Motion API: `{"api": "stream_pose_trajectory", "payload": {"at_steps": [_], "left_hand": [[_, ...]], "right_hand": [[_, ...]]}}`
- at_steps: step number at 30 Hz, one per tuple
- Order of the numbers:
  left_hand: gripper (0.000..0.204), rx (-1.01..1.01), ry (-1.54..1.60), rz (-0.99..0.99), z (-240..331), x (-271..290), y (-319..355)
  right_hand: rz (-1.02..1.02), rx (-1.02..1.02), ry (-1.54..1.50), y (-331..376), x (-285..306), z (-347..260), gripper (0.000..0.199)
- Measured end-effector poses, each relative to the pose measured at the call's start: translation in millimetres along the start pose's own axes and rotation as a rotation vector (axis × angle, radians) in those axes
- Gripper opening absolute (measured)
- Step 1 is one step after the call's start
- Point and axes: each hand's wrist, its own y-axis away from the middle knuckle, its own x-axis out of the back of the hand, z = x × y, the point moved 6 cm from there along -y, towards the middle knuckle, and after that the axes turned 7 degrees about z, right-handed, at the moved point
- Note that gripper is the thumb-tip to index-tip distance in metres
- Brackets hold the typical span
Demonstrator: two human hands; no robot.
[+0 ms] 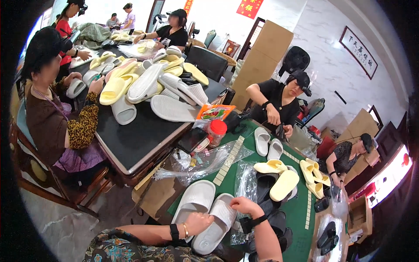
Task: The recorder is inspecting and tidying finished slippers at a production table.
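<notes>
A pair of light grey slippers lies side by side at the near edge of the green table: a left slipper and a right slipper, both with ribbed straps. My left hand is closed over the gap between them, its fingertips turned down and hidden. My right hand has curled fingers at the outer edge of the right slipper's strap; whether anything thin is pinched there cannot be seen. Clear plastic bags lie just beyond my right hand, next to black slippers and a pale yellow slipper.
A dark table at the left bears a large heap of slippers. A red-lidded jar and a plastic wrapper pile sit between the tables. Across the green table a person handles something dark; other people work around.
</notes>
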Motion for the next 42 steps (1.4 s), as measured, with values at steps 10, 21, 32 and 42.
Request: {"api": "stream_pose_trajectory", "payload": {"at_steps": [10,21,32,42], "left_hand": [[0.033,-0.019,-0.012,0.07,-13.7,58.5,24.3],[0.036,0.074,-0.053,0.164,-19.5,62.2,25.8],[0.023,0.185,0.186,-0.142,-37.1,18.9,-4.7],[0.023,0.08,0.099,-0.065,-38.0,22.1,-7.8]], "right_hand": [[0.341,-0.144,-0.169,9.3,15.6,-12.7,0.02],[0.508,-0.197,-0.531,1.0,7.5,-18.3,0.015],[0.473,-0.188,-0.786,-20.7,3.0,-40.9,0.032],[0.525,-0.107,-0.172,-39.0,10.9,-38.0,0.055]]}}
